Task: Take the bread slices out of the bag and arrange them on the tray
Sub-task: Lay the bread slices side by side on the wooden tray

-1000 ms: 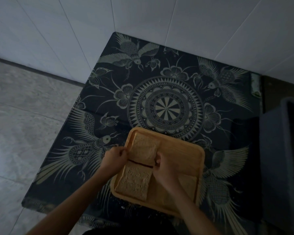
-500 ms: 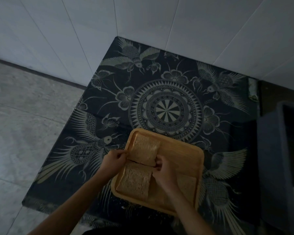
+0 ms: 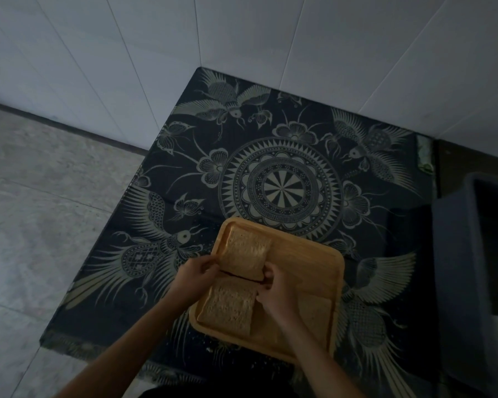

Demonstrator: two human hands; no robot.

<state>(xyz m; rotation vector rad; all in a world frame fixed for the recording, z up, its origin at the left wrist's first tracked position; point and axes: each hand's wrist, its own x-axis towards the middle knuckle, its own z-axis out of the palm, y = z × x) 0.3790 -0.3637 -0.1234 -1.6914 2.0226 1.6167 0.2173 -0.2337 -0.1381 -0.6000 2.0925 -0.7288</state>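
Note:
A square wooden tray (image 3: 308, 265) lies on the near part of a dark patterned table. A bread slice (image 3: 246, 252) rests in the tray's far left corner. My left hand (image 3: 194, 275) pinches its near left corner and my right hand (image 3: 273, 285) pinches its near right corner. A second slice (image 3: 230, 305) lies flat in the near left of the tray. A third slice (image 3: 316, 311) sits at the near right, partly hidden by my right forearm. No bread bag is in view.
The table top (image 3: 282, 188) is black with a pale mandala and bird pattern and stands in a corner of white tiled walls. A dark box-like object (image 3: 466, 254) stands at the right edge. Grey tiled floor (image 3: 41, 225) lies left.
Both hands stay on the far left slice; they and its near edge have shifted slightly. The camera view has tilted a little.

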